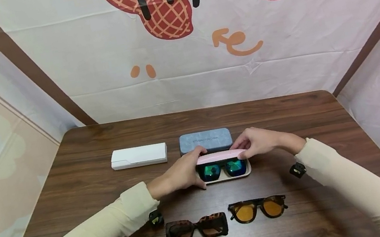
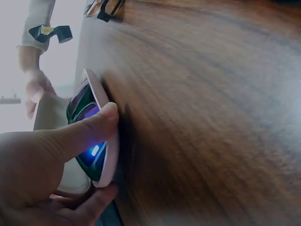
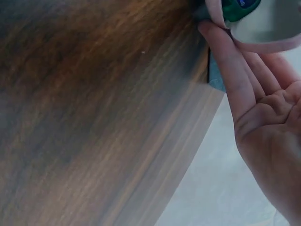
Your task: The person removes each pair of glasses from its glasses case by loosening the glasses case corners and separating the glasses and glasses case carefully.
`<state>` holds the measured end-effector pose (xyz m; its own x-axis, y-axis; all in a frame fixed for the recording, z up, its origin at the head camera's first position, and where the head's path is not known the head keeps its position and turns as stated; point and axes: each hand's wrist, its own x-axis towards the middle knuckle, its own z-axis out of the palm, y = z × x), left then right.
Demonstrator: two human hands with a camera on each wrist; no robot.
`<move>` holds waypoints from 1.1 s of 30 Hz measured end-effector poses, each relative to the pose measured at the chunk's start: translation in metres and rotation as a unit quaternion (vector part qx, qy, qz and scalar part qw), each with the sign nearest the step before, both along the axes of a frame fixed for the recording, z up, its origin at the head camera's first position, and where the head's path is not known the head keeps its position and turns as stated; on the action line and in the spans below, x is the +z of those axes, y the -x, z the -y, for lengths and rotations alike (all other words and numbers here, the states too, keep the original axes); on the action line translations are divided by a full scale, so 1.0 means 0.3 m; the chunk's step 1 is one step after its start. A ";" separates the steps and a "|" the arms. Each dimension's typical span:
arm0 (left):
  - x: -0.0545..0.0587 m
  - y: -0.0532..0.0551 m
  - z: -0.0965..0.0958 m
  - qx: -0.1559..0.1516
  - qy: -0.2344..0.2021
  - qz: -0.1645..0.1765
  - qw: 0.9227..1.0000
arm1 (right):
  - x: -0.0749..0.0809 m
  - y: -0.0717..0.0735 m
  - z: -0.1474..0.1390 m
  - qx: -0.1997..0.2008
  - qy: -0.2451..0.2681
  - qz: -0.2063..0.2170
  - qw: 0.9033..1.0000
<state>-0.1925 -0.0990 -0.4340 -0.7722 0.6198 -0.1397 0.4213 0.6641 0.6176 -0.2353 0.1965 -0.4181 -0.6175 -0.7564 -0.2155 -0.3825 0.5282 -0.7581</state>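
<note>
A pink glasses case [image 1: 218, 156] with a pale lining stands partly open at the middle of the table, its lid tilted up at the back. Inside lie dark-framed sunglasses with blue-green mirrored lenses [image 1: 236, 168]. My left hand [image 1: 182, 173] grips the case's left end; in the left wrist view its thumb [image 2: 101, 123] lies over the front rim, fingers on the far side. At the right end my right hand [image 1: 262, 141] holds the lid, thumb on its front edge and fingers behind it. The right wrist view shows those fingers [image 3: 235, 70] along the lid's outside.
Right behind the pink case lies a closed blue glasses case [image 1: 205, 141]. A white case [image 1: 139, 156] is to its left. Nearer the front edge are tortoiseshell sunglasses [image 1: 196, 229] and black-framed sunglasses with amber lenses [image 1: 258, 209]. A printed cloth hangs behind the wooden table [image 1: 90, 219].
</note>
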 end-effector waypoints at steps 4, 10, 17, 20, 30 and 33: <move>-0.013 -0.011 0.011 0.008 -0.021 -0.009 1.000 | -0.010 -0.001 -0.008 -0.012 0.011 0.022 1.000; -0.026 -0.022 0.026 0.002 -0.045 -0.033 0.998 | -0.015 -0.001 -0.012 -0.028 0.029 0.059 0.997; -0.024 -0.022 0.034 -0.011 -0.055 -0.032 0.998 | -0.017 -0.007 -0.014 -0.046 0.024 0.065 0.997; -0.021 -0.018 0.036 -0.016 -0.055 -0.028 0.998 | -0.018 -0.009 -0.015 -0.053 0.021 0.066 0.996; -0.014 -0.008 0.032 -0.019 -0.047 -0.019 0.999 | -0.021 -0.015 -0.038 -0.064 0.022 0.057 0.996; -0.013 -0.010 0.032 -0.021 -0.050 -0.020 0.998 | -0.018 -0.020 -0.044 -0.066 0.025 0.046 0.996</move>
